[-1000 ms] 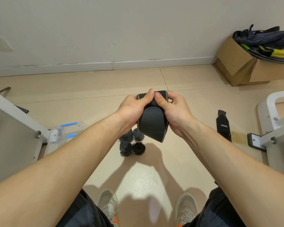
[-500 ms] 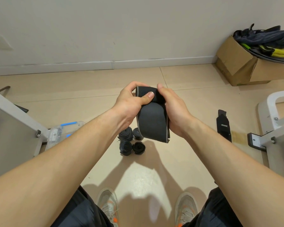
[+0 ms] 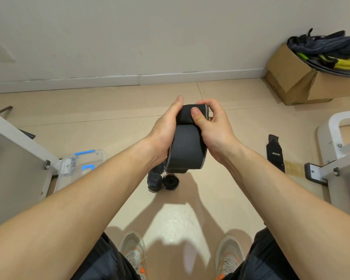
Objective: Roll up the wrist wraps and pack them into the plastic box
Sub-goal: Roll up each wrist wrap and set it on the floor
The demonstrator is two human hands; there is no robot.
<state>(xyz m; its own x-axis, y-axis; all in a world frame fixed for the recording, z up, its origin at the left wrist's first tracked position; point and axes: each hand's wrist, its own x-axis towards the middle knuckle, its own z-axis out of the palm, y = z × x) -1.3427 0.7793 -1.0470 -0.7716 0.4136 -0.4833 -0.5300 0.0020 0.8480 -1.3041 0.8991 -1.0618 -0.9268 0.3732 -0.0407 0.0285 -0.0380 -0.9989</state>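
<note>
Both hands hold a black wrist wrap (image 3: 187, 150) in front of me, above the floor. Its top end is rolled into a short coil and the rest hangs down as a flat strip. My left hand (image 3: 163, 130) holds the coil from the left, fingers behind it. My right hand (image 3: 212, 126) grips it from the right, thumb pressed on the front. Rolled black wraps (image 3: 163, 181) lie on the floor below, some hidden by the hanging strip. A flat unrolled wrap (image 3: 275, 153) lies on the floor to the right. The clear plastic box (image 3: 80, 166) with blue latches sits at the left.
A grey metal frame (image 3: 18, 158) stands at the left, partly over the box, and a white frame (image 3: 339, 150) at the right. A cardboard box (image 3: 303, 77) with bags sits by the wall at the far right. My shoes (image 3: 133, 253) are below.
The coil at the top of the wrap has grown thicker and the hanging strip shorter. My right thumb now presses on the front of the roll, and my left thumb has moved off the front.
</note>
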